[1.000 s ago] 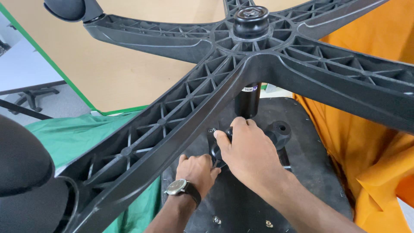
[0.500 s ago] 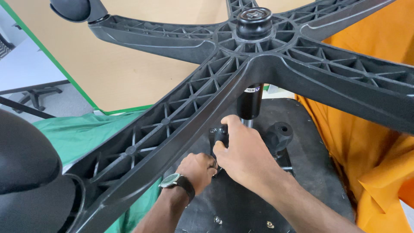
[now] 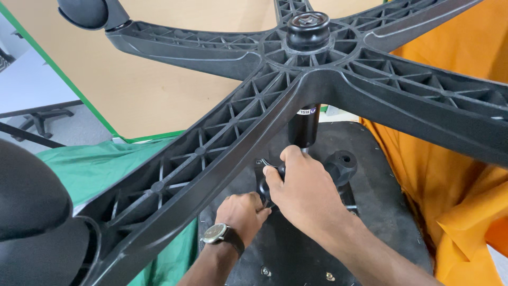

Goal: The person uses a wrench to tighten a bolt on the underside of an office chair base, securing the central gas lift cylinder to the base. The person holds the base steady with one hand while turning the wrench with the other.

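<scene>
— Orange cloth (image 3: 465, 212) and green cloth (image 3: 100, 169) framed the upturned chair. Where were your fingers?

— Your right hand (image 3: 304, 196) had closed around the black knob (image 3: 267, 185) on the mechanism under the seat (image 3: 381, 212), just below the upright black cylinder (image 3: 304, 127).

— And your left hand (image 3: 241, 212)?

— Curled shut just beside that knob, touching it from the left; whether it held anything, I couldn't tell. Your right sat nearer, with the star base (image 3: 211, 153) overhead.

Single head-worn view, looking steeply down and forward, very near upturned star-shaped chair base (image 3: 317, 79); hands (image 3: 304, 193) close below lens, under base arm; floor and green cloth (image 3: 100, 164) at left edge.
</scene>
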